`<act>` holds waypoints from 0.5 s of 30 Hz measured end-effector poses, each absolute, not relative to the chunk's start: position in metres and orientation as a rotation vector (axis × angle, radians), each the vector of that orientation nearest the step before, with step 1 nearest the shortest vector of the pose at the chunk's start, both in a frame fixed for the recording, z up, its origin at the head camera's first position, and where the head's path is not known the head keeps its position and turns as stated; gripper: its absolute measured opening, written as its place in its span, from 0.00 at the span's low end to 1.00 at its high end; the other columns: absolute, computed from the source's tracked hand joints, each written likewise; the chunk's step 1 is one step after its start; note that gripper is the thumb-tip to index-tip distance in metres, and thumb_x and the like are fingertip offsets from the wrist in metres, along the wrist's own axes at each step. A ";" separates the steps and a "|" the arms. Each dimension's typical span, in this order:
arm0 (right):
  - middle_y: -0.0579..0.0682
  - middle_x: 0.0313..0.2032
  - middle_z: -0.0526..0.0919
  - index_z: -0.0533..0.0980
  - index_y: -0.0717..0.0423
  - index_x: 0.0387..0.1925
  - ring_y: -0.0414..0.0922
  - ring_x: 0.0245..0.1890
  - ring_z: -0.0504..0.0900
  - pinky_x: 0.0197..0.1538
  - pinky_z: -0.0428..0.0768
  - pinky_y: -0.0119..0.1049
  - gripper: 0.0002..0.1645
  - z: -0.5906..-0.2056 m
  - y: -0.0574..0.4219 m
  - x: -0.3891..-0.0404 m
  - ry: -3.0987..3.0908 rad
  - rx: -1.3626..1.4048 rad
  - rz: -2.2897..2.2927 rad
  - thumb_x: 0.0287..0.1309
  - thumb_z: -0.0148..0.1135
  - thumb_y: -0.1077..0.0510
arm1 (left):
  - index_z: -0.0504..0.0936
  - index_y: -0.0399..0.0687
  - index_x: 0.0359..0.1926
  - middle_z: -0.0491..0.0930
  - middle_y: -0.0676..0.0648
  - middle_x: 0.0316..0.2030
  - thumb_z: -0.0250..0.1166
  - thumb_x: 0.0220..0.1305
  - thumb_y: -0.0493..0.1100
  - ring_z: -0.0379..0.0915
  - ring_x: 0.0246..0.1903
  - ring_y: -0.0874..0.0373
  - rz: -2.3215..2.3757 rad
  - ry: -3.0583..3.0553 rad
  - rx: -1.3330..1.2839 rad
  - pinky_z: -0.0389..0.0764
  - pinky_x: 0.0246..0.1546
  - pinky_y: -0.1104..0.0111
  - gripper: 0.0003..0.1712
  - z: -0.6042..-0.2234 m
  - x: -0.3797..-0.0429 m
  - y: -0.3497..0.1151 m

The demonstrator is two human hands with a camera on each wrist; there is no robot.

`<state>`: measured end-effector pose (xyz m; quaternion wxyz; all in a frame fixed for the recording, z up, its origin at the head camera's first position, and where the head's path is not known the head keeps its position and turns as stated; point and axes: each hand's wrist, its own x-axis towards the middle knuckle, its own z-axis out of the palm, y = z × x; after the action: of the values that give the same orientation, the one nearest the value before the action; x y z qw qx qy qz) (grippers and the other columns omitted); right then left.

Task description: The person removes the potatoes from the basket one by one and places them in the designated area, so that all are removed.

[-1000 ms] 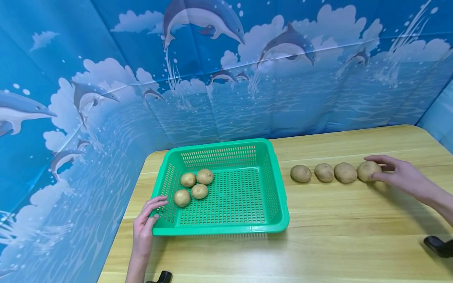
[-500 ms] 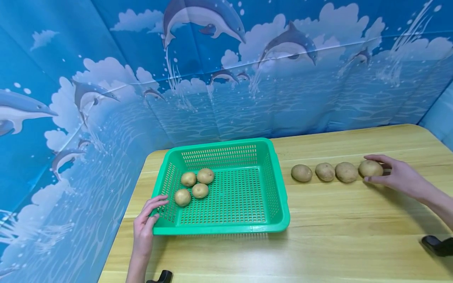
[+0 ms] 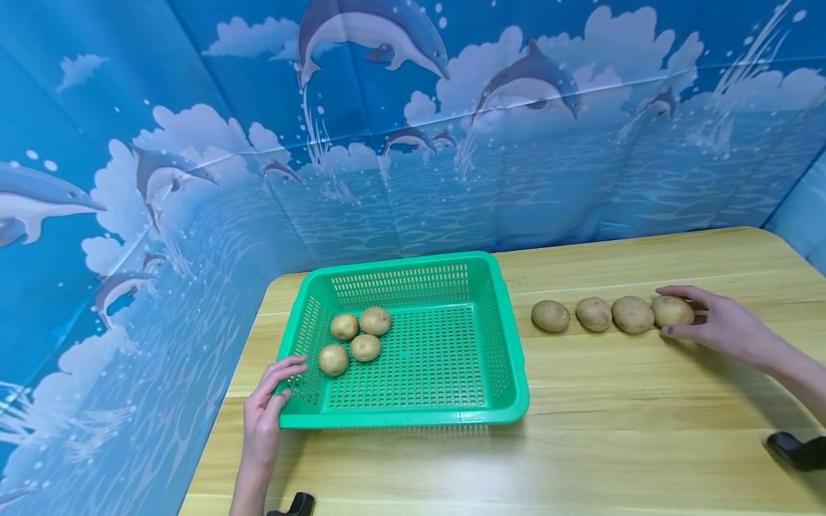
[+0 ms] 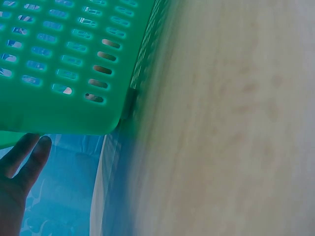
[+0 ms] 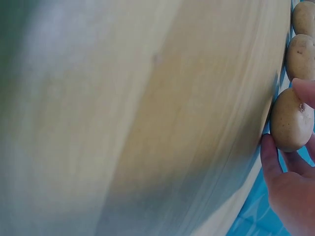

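Observation:
At the right end of a row of potatoes, my right hand [image 3: 728,324] holds the last potato [image 3: 672,311] between thumb and fingers. That potato sits against, or very close to, its neighbour [image 3: 633,314]. In the right wrist view the held potato [image 5: 292,120] shows a small dark eye beside the thumb. Over at the left, my left hand [image 3: 263,403] grips the left rim of a green plastic basket [image 3: 403,419], fingers over the edge. The left wrist view shows two of its fingers [image 4: 32,160] against the basket's rim. Several potatoes [image 3: 365,348] lie grouped in the basket's left part.
Two more potatoes, one nearest the basket [image 3: 551,316] and one beside it [image 3: 593,314], complete the row on the wooden table [image 3: 613,430]. A blue dolphin-print curtain [image 3: 419,179] hangs behind. Black objects [image 3: 796,451] show at the lower right and lower left.
The right hand and its potato shifted slightly right, then back left toward the neighbouring potato. The left hand and basket have stayed in place.

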<state>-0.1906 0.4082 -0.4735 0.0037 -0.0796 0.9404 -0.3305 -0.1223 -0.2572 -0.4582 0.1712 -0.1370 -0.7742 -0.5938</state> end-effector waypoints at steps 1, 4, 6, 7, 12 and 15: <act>0.77 0.58 0.67 0.64 0.71 0.65 0.73 0.51 0.72 0.35 0.70 0.16 0.41 -0.474 0.408 -0.191 2.949 -0.256 -1.040 0.56 0.71 0.59 | 0.80 0.30 0.51 0.75 0.36 0.57 0.41 0.58 0.19 0.63 0.65 0.47 -1.686 -2.200 -0.387 0.58 0.67 0.66 0.27 -0.458 -0.122 -0.257; 0.76 0.59 0.67 0.64 0.70 0.65 0.74 0.52 0.72 0.35 0.69 0.16 0.42 -0.473 0.408 -0.191 2.948 -0.258 -1.037 0.55 0.72 0.58 | 0.80 0.30 0.51 0.75 0.37 0.57 0.41 0.58 0.19 0.62 0.65 0.48 -1.691 -2.205 -0.380 0.58 0.67 0.66 0.27 -0.458 -0.122 -0.257; 0.77 0.59 0.67 0.63 0.71 0.66 0.75 0.52 0.71 0.34 0.69 0.17 0.43 -0.473 0.410 -0.191 2.939 -0.256 -1.039 0.54 0.72 0.58 | 0.80 0.30 0.51 0.75 0.37 0.57 0.41 0.58 0.19 0.62 0.65 0.48 -1.691 -2.209 -0.377 0.58 0.67 0.66 0.27 -0.458 -0.122 -0.257; 0.77 0.59 0.66 0.63 0.71 0.66 0.76 0.52 0.71 0.34 0.70 0.18 0.43 -0.472 0.410 -0.191 2.936 -0.252 -1.040 0.54 0.73 0.58 | 0.80 0.31 0.51 0.75 0.37 0.57 0.41 0.58 0.19 0.62 0.65 0.48 -1.691 -2.210 -0.375 0.58 0.67 0.66 0.27 -0.458 -0.122 -0.257; 0.76 0.60 0.66 0.62 0.70 0.67 0.77 0.52 0.71 0.35 0.73 0.19 0.45 -0.470 0.412 -0.189 2.919 -0.225 -1.068 0.54 0.73 0.55 | 0.81 0.30 0.51 0.75 0.37 0.57 0.41 0.58 0.19 0.62 0.65 0.47 -1.690 -2.205 -0.379 0.58 0.67 0.66 0.27 -0.458 -0.122 -0.257; 0.74 0.60 0.66 0.63 0.69 0.67 0.58 0.52 0.79 0.36 0.72 0.16 0.44 -0.470 0.413 -0.188 2.922 -0.206 -1.103 0.55 0.73 0.55 | 0.80 0.30 0.51 0.75 0.37 0.57 0.41 0.58 0.19 0.62 0.65 0.47 -1.691 -2.205 -0.381 0.58 0.67 0.66 0.27 -0.458 -0.122 -0.257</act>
<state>-0.1876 0.4132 -0.4695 0.0058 -0.0659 0.9335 -0.3525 -0.1222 -0.2574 -0.4575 0.1676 -0.1338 -0.7751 -0.5944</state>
